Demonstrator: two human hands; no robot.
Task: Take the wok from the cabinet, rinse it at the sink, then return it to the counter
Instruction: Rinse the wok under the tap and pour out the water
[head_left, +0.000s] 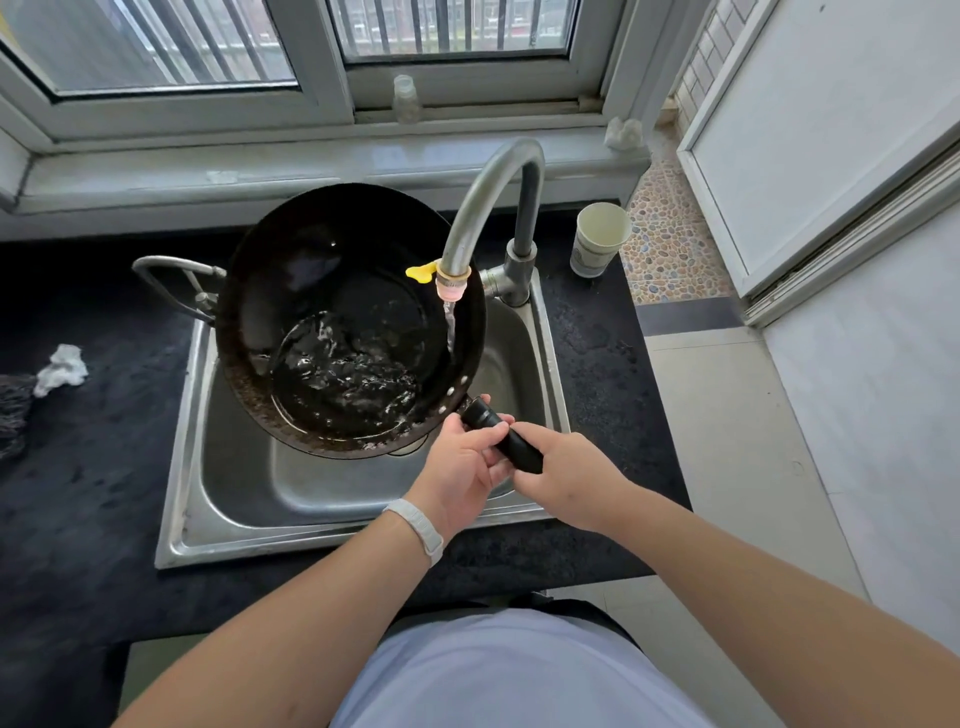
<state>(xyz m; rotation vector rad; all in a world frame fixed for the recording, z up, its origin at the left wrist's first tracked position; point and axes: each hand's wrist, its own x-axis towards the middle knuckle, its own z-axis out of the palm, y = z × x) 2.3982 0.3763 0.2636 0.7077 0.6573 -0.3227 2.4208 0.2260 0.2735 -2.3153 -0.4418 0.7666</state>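
The black wok (311, 291) hangs tilted over the steel sink (343, 483), with water pooled in its lower part. A thin stream runs from the curved faucet (483, 208) down inside the wok's right rim. Both of my hands grip the wok's short black handle (498, 434). My left hand (462, 467) holds it close to the rim, and my right hand (566, 478) holds its outer end. A white band sits on my left wrist.
A dark counter (93, 493) surrounds the sink. A paper cup (600, 239) stands right of the faucet base. A crumpled white tissue (61, 369) and a grey cloth (13, 410) lie at the left. A small bottle (406, 98) stands on the windowsill.
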